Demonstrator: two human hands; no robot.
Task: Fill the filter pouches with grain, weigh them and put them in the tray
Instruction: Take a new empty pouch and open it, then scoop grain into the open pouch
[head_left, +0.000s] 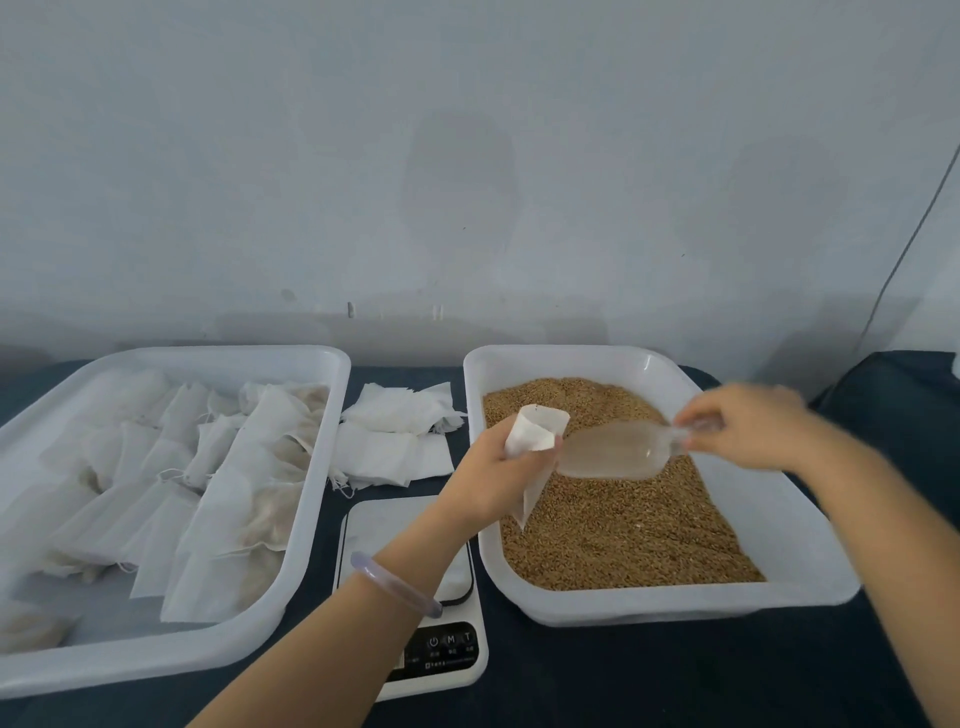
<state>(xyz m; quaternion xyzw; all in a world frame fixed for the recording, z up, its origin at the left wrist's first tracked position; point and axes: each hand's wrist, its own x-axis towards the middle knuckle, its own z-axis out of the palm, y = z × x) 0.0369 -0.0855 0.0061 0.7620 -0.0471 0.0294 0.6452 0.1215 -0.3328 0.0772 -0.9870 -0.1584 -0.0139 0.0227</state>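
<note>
My left hand grips a white filter pouch with its mouth held open, above the left edge of the grain tub. My right hand pinches the handle of a clear plastic scoop, whose front end points at the pouch mouth over the brown grain. A white tray on the left holds several filled pouches. A white digital scale sits between the tray and the tub, partly hidden under my left forearm.
A pile of flat unfilled pouches lies on the dark table behind the scale. The pale wall stands close behind both containers. A thin cable runs down the wall at the right. A dark object sits at the far right.
</note>
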